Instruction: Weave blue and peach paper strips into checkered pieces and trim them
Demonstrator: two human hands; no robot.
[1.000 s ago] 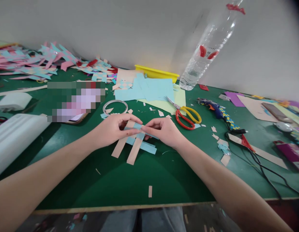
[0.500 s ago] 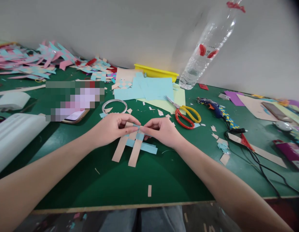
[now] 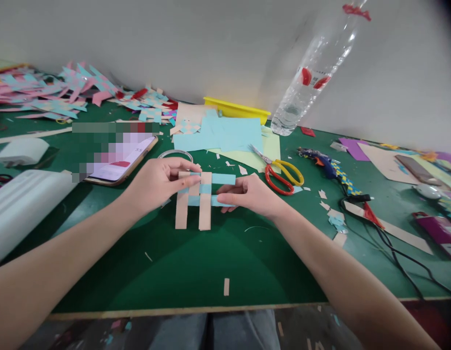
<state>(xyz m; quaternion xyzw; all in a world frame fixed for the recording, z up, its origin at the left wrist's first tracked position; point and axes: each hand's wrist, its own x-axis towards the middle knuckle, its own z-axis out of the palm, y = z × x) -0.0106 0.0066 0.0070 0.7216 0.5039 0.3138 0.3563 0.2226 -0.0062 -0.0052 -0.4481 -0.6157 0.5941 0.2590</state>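
Between my hands is a small weave of paper strips (image 3: 205, 210), with peach strips running down and light blue strips running across. My left hand (image 3: 158, 185) pinches its upper left part, thumb on top and fingers behind. My right hand (image 3: 247, 194) grips the free right end of the lower blue strip between thumb and fingers. The upper blue strip (image 3: 224, 179) sticks out to the right above my right thumb. Two peach tails hang toward the table's front edge. Part of the weave is hidden by my left fingers.
Scissors (image 3: 284, 176) with red and yellow handles lie right of centre. Behind are blue paper sheets (image 3: 233, 133) and a tilted water bottle (image 3: 302, 82). A phone (image 3: 119, 163) rests at left, a clear ring (image 3: 176, 154) behind my left hand. Cables (image 3: 389, 243) trail at right; paper scraps are scattered.
The weave has turned upright and moved up slightly. My right hand has shifted from its top edge to the lower blue strip's right end; the upper blue strip now shows.
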